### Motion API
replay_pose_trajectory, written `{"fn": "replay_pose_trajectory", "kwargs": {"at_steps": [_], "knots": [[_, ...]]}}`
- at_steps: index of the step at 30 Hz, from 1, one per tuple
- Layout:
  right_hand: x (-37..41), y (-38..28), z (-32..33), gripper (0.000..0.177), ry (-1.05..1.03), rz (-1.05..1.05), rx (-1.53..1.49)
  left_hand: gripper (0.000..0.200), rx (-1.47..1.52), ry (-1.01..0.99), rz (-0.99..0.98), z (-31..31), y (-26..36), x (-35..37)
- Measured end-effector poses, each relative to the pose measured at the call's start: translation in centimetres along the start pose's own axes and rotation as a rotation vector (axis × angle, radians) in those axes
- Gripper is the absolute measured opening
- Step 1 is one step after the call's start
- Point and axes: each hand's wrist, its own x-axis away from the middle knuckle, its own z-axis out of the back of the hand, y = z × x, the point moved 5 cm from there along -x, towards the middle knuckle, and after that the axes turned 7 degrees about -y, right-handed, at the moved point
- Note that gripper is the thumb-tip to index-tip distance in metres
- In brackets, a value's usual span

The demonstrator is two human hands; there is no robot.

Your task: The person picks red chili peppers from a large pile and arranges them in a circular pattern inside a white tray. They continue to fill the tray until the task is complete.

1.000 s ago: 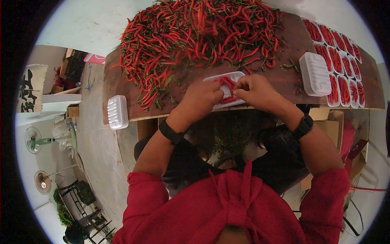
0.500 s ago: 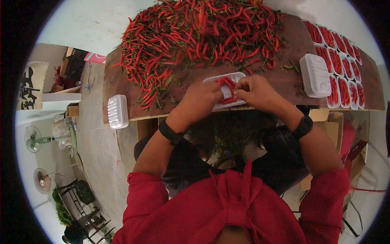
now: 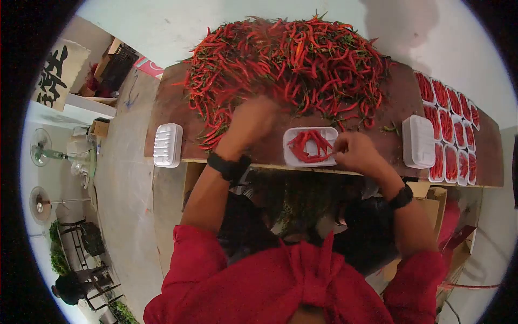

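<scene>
A white tray (image 3: 290, 157) with several red chilies (image 3: 310, 146) in it lies at the front edge of the brown table. My right hand (image 3: 356, 153) is at the tray's right rim, its fingers pressed together; what they hold, if anything, is too small to make out. Left of the tray and farther back, my left hand (image 3: 253, 120) is over the near side of the big chili pile (image 3: 302, 59). It is smeared by motion and its fingers are hard to tell apart.
A stack of white trays (image 3: 418, 141) stands to the right, beside several filled chili trays (image 3: 446, 125). Another white tray stack (image 3: 168, 144) is at the table's left end. Cardboard boxes (image 3: 426, 216) are below the right side. A person in dark clothes (image 3: 70, 289) is far left.
My left hand has moved from the tray up and left to the pile. My right hand has drawn back to the tray's right rim. The camera view has shifted.
</scene>
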Motion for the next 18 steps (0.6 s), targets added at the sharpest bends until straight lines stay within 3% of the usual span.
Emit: {"fn": "replay_pose_trajectory", "kwargs": {"at_steps": [2, 4, 7, 9, 12, 16, 18], "knots": [[0.3, -0.3, -0.4, 0.019, -0.027, 0.064, 0.09, 0.013, 0.016, 0.011, -0.002, -1.8, -0.3, -0.5], [0.4, -0.6, -2.1, 0.021, -0.285, 0.11, 0.166, 0.014, 0.033, 0.017, -0.008, -2.2, 0.3, -1.0], [0.4, -0.6, -2.8, 0.022, -0.292, 0.062, 0.151, 0.016, 0.076, -0.021, -0.063, -3.4, 1.1, -2.0], [0.1, -0.3, -2.9, 0.022, -0.268, 0.038, 0.164, 0.021, 0.131, 0.052, -0.208, -4.4, 1.6, -2.8], [0.0, -0.6, -2.3, 0.022, -0.22, 0.038, 0.168, 0.028, 0.122, 0.083, -0.276, -5.1, 2.2, -3.4], [-0.2, -1.0, -2.0, 0.022, -0.208, 0.042, 0.147, 0.021, 0.02, -0.009, -0.227, -5.3, 2.8, -4.1], [-0.2, -0.8, -2.1, 0.022, -0.194, 0.06, 0.156, 0.013, -0.094, -0.111, -0.088, -5.6, 2.2, -4.7]]}}
